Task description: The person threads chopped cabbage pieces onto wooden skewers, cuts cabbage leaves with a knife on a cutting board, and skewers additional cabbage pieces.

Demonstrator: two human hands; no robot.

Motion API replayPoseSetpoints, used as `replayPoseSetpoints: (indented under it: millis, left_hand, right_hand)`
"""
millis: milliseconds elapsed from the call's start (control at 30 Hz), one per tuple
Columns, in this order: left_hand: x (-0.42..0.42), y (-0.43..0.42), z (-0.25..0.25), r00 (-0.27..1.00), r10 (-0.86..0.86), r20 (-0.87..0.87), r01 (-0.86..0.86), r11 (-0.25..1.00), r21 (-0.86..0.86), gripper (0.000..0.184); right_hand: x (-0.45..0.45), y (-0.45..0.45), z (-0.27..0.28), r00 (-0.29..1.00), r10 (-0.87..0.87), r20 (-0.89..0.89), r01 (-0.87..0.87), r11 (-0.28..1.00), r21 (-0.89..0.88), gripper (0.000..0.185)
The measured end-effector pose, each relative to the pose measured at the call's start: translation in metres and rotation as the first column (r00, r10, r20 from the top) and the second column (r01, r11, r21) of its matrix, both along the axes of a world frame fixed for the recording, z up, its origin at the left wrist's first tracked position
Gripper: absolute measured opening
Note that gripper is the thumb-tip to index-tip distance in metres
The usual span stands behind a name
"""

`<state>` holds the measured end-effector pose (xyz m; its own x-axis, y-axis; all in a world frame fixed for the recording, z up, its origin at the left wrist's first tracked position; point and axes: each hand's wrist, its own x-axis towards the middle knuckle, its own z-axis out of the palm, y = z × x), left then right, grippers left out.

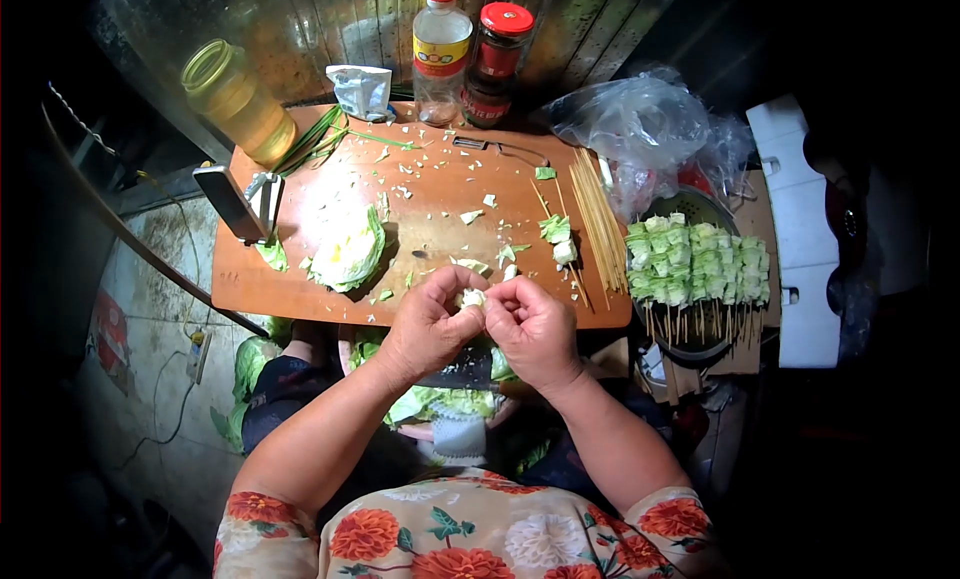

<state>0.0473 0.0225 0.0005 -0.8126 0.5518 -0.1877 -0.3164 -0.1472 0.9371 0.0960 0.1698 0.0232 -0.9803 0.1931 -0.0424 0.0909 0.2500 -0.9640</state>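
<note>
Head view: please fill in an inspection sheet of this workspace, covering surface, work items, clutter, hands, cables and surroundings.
Surface: brown wooden tabletop, strewn with small pale-green scraps.
Work items: cut pale-green cabbage at left; thin bare wooden skewers at right, beside rows of leaf-loaded skewers.
Clutter: red-capped clear plastic bottle and crumpled clear plastic bag at the far side.
Hands: left hand pinches a small whitish leaf piece; right hand close beside it, grip unclear.
Cables: thin grey cable on the floor, left.
Surroundings: stained pale floor tiles.
</note>
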Motion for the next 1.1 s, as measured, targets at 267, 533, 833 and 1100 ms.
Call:
replayPoseSetpoints:
  millis: [267,533,833,1100]
  left_hand:
    - [-0.018,-0.020,0.011,0.957,0.062,0.282,-0.088,0.993,0.077,0.023]
    - [-0.020,-0.018,-0.004,0.814,0.175,0.554,-0.257,0.964,0.073,0.014]
    - [-0.011,-0.017,0.012,0.854,0.034,0.519,-0.075,0.995,0.058,0.028]
    - [-0.022,-0.023,0.000,0.874,0.135,0.467,-0.131,0.991,-0.042,0.025]
  right_hand:
    - [-0.011,0.018,-0.014,0.998,-0.008,0.055,0.003,0.996,0.085,0.008]
    - [-0.009,-0.006,0.005,0.992,0.128,-0.011,-0.119,0.944,0.308,0.023]
    - [-0.013,0.002,-0.012,0.997,0.068,0.045,-0.078,0.956,0.283,0.021]
    - [-0.022,0.027,0.003,0.969,-0.054,0.243,-0.048,0.918,0.394,0.028]
